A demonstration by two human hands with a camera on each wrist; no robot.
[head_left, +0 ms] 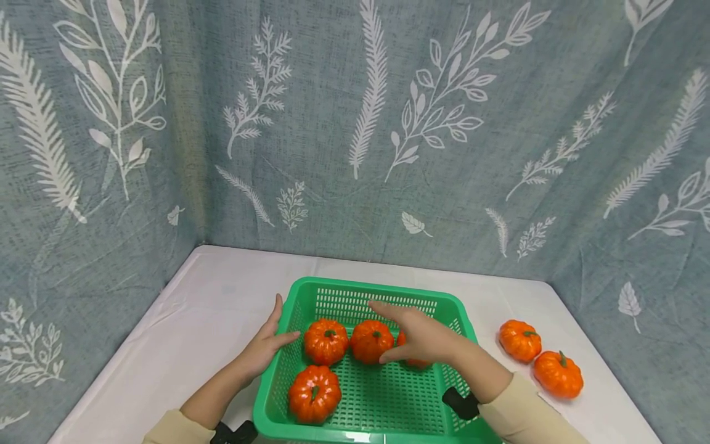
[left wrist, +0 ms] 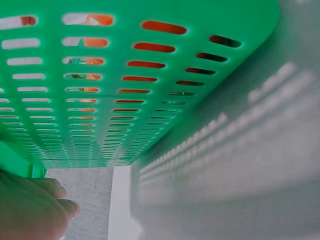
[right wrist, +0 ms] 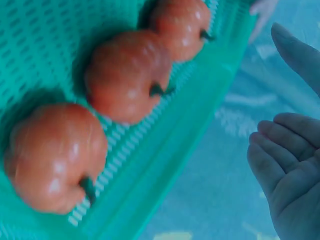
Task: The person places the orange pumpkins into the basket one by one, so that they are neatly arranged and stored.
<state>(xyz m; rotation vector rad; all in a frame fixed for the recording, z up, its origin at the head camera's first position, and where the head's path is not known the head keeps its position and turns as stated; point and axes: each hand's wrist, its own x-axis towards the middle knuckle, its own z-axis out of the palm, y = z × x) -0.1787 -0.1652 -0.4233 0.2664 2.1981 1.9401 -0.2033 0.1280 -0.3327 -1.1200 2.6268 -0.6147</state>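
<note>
A green slotted plastic basket [head_left: 383, 385] holds several shiny orange toy pumpkins; one pumpkin [head_left: 314, 394] lies at its near left, and others line its far side. My left hand [head_left: 261, 348] is at the basket's left rim, thumb over the edge and fingers pointing up. In the left wrist view, that hand [left wrist: 35, 210] shows beside the slotted wall. Above the basket, my right hand [head_left: 424, 336] is spread with nothing in its grasp, partly covering the rightmost pumpkin [head_left: 416, 362]. The right wrist view shows this hand's palm [right wrist: 295, 185] apart from the pumpkins.
Two more pumpkins, one farther back [head_left: 520, 340] and one nearer [head_left: 558, 375], lie on the white tabletop [head_left: 222, 290] right of the basket. A blue-grey curtain [head_left: 333, 154] with white leaf prints encloses the table at the back and sides.
</note>
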